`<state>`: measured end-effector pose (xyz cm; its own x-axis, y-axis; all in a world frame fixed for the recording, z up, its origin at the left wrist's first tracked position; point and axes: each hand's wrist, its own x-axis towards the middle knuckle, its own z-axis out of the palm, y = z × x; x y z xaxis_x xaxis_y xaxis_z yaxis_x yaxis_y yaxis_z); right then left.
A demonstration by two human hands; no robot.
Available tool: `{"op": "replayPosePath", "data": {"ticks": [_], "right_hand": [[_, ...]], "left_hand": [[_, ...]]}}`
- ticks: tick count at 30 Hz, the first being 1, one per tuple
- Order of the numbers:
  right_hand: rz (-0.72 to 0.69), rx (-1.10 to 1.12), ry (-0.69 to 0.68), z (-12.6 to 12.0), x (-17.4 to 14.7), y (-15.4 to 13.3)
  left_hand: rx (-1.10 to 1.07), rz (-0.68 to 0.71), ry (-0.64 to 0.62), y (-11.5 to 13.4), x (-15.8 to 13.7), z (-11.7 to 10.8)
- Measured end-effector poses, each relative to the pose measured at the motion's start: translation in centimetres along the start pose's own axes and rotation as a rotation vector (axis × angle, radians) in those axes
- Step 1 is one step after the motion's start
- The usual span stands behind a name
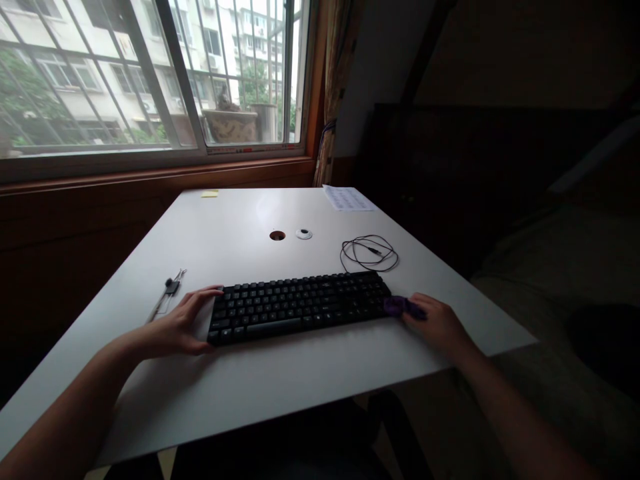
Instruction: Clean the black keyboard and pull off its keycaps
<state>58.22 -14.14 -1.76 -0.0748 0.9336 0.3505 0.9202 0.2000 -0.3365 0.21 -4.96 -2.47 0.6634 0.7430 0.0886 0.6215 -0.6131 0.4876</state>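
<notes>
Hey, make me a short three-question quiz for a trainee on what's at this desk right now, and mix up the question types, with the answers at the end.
1. Multiple choice: what does the right hand hold?
A) a square yellow paper note
B) a crumpled purple cloth
C) a white printed paper sheet

2. True or false: the thin, coiled black cable lies beyond the right-hand part of the long black plastic keyboard.

3. Fill in the blank: as seen in the picture, the round white disc lies to the ____ of the round brown hole in the flat white tabletop.

Key: 1. B; 2. True; 3. right.
</notes>
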Motion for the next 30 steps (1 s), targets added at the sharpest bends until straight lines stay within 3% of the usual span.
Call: {"op": "replayPosePath", "data": {"ticks": [9, 12, 21, 26, 30], "right_hand": [[0.124, -0.131, 0.088, -1.2, -0.7, 5.7], [0.124, -0.15, 0.151, -1.4, -0.5, 5.1], [0.002, -0.038, 0.25, -0.7, 1.7, -0.6], [0.027, -0.009, 0.258, 0.7, 2.7, 0.0], [0.13, 0.022, 0.266, 1.6, 3.5, 1.0]], "left_hand": [[0.001, 0.007, -0.009, -0.3, 0.1, 0.1], [0.003, 0.009, -0.001, -0.2, 0.0, 0.0], [-0.004, 0.022, 0.009, -0.1, 0.0, -0.1], [-0.015, 0.032, 0.028, 0.0, 0.0, -0.1], [-0.017, 0.024, 0.021, 0.3, 0.0, -0.3]]}}
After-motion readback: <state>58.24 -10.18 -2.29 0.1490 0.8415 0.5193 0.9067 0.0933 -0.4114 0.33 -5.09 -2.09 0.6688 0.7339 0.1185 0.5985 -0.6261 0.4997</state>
